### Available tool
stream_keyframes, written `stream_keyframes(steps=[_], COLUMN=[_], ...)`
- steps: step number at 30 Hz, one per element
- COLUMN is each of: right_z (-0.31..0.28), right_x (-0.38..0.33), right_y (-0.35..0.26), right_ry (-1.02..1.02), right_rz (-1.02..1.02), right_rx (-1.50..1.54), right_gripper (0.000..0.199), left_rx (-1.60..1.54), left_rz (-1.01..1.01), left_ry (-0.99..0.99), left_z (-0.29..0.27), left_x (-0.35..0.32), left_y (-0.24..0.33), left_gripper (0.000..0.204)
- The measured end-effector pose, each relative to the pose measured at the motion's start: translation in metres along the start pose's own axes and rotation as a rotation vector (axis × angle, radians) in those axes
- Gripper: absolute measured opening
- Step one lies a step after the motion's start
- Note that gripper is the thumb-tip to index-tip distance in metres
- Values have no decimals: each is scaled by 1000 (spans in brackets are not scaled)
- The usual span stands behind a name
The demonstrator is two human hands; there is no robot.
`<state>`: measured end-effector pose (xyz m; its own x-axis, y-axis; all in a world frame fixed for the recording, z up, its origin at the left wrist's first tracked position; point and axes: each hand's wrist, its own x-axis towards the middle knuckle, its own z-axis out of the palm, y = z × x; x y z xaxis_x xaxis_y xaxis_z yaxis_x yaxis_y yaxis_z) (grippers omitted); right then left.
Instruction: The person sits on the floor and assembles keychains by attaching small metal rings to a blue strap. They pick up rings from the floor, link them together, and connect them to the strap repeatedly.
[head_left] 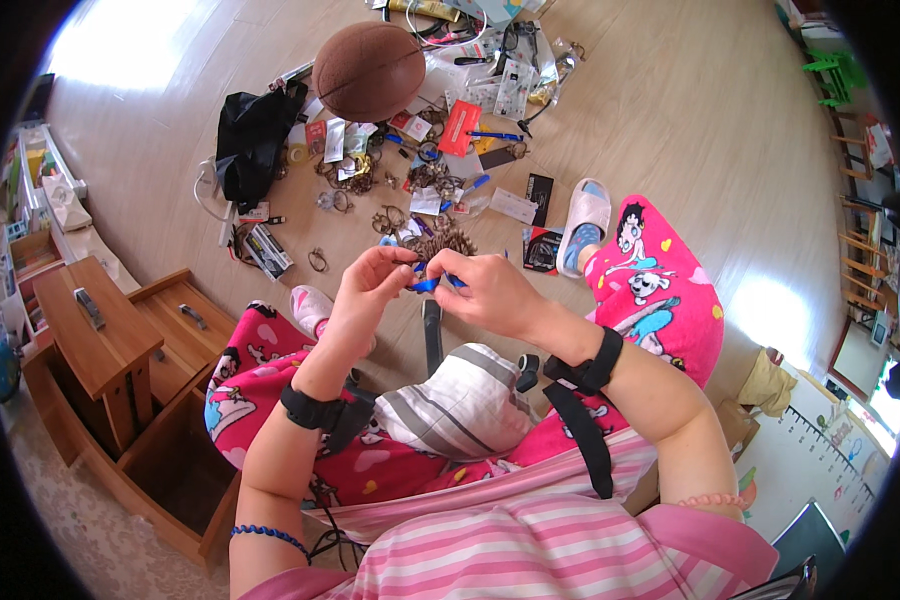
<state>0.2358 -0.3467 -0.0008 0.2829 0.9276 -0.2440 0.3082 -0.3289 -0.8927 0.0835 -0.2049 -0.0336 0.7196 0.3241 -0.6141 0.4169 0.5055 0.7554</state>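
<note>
Pinching with curled fingers, my right hand (485,293) is holding a blue strip (430,286) near the middle of the frame. My left hand (372,283) is bringing thumb and forefinger nearly together just beside it; whether they are gripping the strip too, I cannot tell. Above my hands, brown loops (387,218) and a red card (459,128) are lying about, with a basketball (368,72) sitting at upper centre.
</note>
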Motion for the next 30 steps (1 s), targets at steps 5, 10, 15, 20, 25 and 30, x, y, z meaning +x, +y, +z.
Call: stream_keyframes(steps=[5, 10, 15, 20, 25, 30], right_z=[-1, -4, -40, -95, -111, -105], right_x=[-2, -6, -45, -61, -65, -70], right_y=[10, 20, -8, -14, -7, -5], right_ry=[-156, -260, -373, -436, -447, -423], right_rz=[206, 426, 314, 415, 457, 471], right_rx=[237, 27, -274, -195, -115, -89], right_gripper=[24, 30, 30, 28, 23, 19], left_rx=[342, 489, 686, 872, 981, 719], left_rz=[17, -169, 104, 296, 339, 679], left_ry=[5, 35, 29, 183, 529, 466], left_z=[-23, -47, 34, 134, 165, 159], left_x=[38, 114, 263, 381, 428, 399], left_y=[-63, -111, -154, -181, -205, -208], left_gripper=[26, 28, 21, 32, 24, 8])
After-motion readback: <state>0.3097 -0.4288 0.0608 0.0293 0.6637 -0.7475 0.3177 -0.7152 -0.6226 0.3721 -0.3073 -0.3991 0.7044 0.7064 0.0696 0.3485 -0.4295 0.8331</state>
